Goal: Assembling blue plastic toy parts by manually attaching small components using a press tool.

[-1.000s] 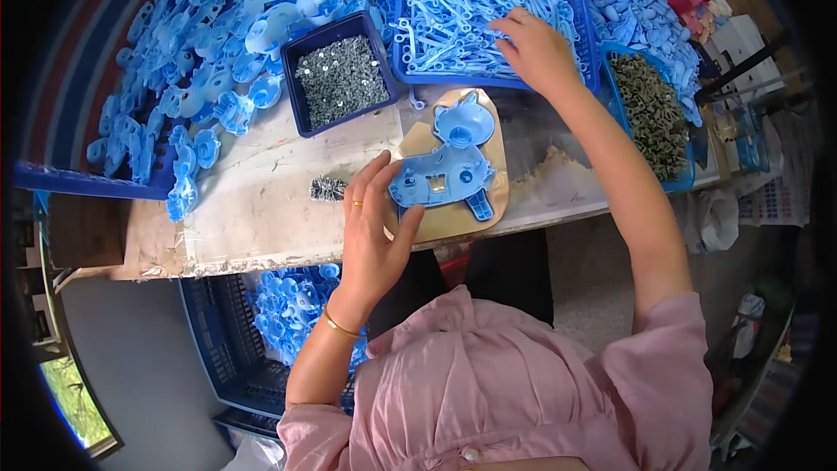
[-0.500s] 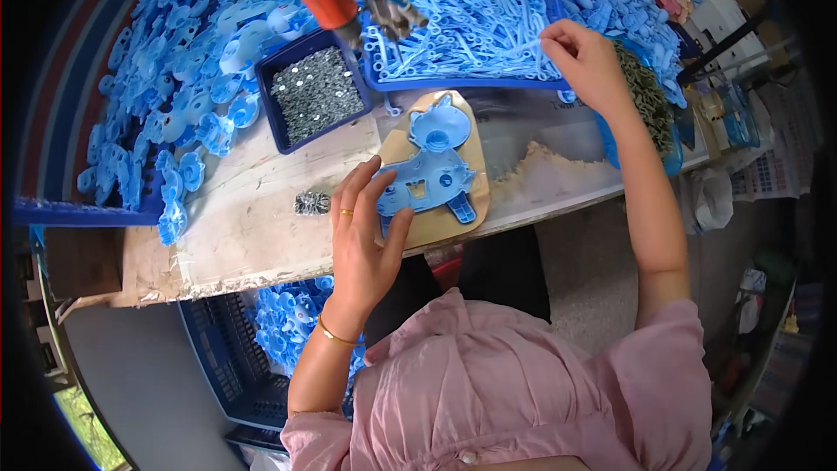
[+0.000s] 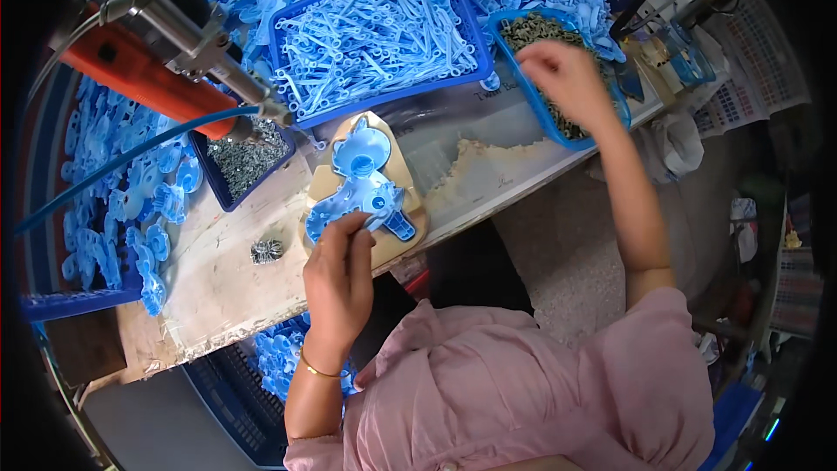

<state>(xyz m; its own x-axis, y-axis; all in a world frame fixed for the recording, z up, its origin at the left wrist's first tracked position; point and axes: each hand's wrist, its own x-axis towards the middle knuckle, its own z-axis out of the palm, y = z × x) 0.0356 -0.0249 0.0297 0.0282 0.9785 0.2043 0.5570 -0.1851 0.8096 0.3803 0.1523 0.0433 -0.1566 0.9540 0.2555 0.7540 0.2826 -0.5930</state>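
Observation:
My left hand (image 3: 338, 275) is closed, thumb and fingers pinching a small light-blue plastic link (image 3: 373, 221) at the lower edge of a blue animal-shaped shell (image 3: 359, 154). Hollow side up, the shell lies in a tan fixture block (image 3: 404, 190) on the bench. My right hand (image 3: 565, 78) hovers over a light-blue tray (image 3: 551, 128) of small dark olive-grey metal pieces (image 3: 532, 30). Motion smears its fingers, and whether they hold anything is not visible.
A blue basket (image 3: 482, 52) of light-blue links stands behind the fixture. Left of it are a dark-blue bin (image 3: 228, 202) of small metal parts and an orange power driver (image 3: 144, 78) with a blue hose. Blue plastic shells (image 3: 157, 201) pile up at left; a small metal bundle (image 3: 267, 251) lies nearby.
My right hand has moved from the basket of links to the metal-piece tray. My left hand, spread over the shell before, now pinches a link. The view has shifted, placing the driver further left.

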